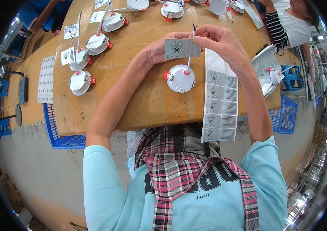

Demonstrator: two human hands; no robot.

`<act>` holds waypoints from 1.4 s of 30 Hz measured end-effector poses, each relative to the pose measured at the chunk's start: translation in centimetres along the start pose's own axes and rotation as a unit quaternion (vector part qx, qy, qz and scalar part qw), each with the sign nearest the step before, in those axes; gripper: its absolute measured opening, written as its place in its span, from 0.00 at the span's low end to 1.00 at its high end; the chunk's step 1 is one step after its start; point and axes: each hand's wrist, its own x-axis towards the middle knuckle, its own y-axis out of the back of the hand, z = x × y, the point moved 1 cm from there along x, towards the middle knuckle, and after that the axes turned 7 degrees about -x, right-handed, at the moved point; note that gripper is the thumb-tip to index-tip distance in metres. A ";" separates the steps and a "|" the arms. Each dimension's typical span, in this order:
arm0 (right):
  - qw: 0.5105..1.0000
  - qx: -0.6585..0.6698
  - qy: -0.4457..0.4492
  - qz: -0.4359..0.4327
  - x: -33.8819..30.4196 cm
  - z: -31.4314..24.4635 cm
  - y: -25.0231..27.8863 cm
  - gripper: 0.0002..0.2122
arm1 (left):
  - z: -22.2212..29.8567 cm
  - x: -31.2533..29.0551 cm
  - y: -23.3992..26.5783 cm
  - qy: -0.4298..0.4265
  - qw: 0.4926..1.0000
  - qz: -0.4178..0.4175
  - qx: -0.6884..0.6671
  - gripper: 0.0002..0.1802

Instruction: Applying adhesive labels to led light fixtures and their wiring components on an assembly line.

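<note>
A silver-grey printed label [176, 48] spans the space between my two hands, lying against the white cable [189, 64] of a round white downlight [179, 81]. My left hand [159, 50] is closed on the label's left part, its fingers partly behind it. At the right edge, the thumb and fingers of my right hand [220, 43] pinch the label beside the cable. Bare wire ends stick up above. The downlight rests on the table under my hands, with red-marked spring clips at its sides. Right of it, a strip of similar labels [220, 106] hangs over the table's near edge.
Several white downlights [80, 83] stand in a row along the left of the brown table [132, 111], some with labels on their cables. More are at the far side. A perforated white sheet [46, 80] and blue crate [66, 142] are left. Co-workers [294, 23] sit across.
</note>
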 end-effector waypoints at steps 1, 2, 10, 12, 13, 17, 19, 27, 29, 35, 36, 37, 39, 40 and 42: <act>1.000 -0.002 0.001 -0.002 0.0 0.0 0.0 0.13 | 0.1 -0.3 0.3 0.004 0.999 0.017 0.027 0.22; 1.000 -0.011 -0.003 -0.001 0.0 0.1 0.1 0.13 | 0.3 -0.5 0.6 0.009 0.998 0.035 0.054 0.21; 0.999 0.002 0.030 0.034 -0.2 1.3 -0.3 0.13 | 1.6 -2.5 0.2 -0.014 0.980 0.149 0.130 0.13; 0.998 0.017 0.020 0.048 -0.4 1.1 -0.6 0.13 | 1.6 -2.9 0.1 -0.030 0.976 0.162 0.142 0.12; 0.998 0.017 0.023 0.049 -0.5 1.2 -0.7 0.13 | 1.6 -3.0 -0.1 -0.046 0.972 0.176 0.147 0.11; 0.995 0.046 0.012 0.083 -0.7 1.6 -1.2 0.14 | 1.8 -3.7 -0.6 -0.086 0.967 0.189 0.146 0.09; 0.994 0.055 0.015 0.095 -0.7 1.8 -1.6 0.14 | 1.8 -4.0 -0.9 -0.091 0.962 0.202 0.161 0.09; 0.976 0.175 -0.013 0.127 -0.4 2.4 -2.9 0.10 | 2.0 -4.6 -2.4 -0.112 0.939 0.242 0.217 0.08; 0.976 0.175 -0.016 0.133 -0.3 2.4 -3.1 0.09 | 1.9 -4.8 -2.2 -0.115 0.934 0.255 0.220 0.08; 0.974 0.174 -0.015 0.147 -0.1 2.5 -3.4 0.09 | 1.9 -4.9 -2.7 -0.135 0.934 0.274 0.184 0.10; 0.973 0.175 -0.014 0.148 -0.1 2.5 -3.4 0.09 | 1.9 -4.8 -2.7 -0.134 0.934 0.273 0.185 0.10; 0.973 0.176 -0.014 0.149 -0.1 2.5 -3.4 0.09 | 1.8 -4.8 -2.6 -0.134 0.936 0.273 0.180 0.10; 0.971 0.181 -0.011 0.155 -0.2 2.5 -3.4 0.08 | 1.8 -4.7 -2.5 -0.133 0.937 0.273 0.175 0.10; 0.971 0.181 -0.012 0.156 -0.2 2.5 -3.4 0.08 | 1.8 -4.6 -2.5 -0.130 0.936 0.276 0.173 0.10; 0.971 0.176 -0.017 0.163 -0.2 2.7 -3.5 0.08 | 1.8 -4.6 -2.6 -0.127 0.936 0.279 0.171 0.10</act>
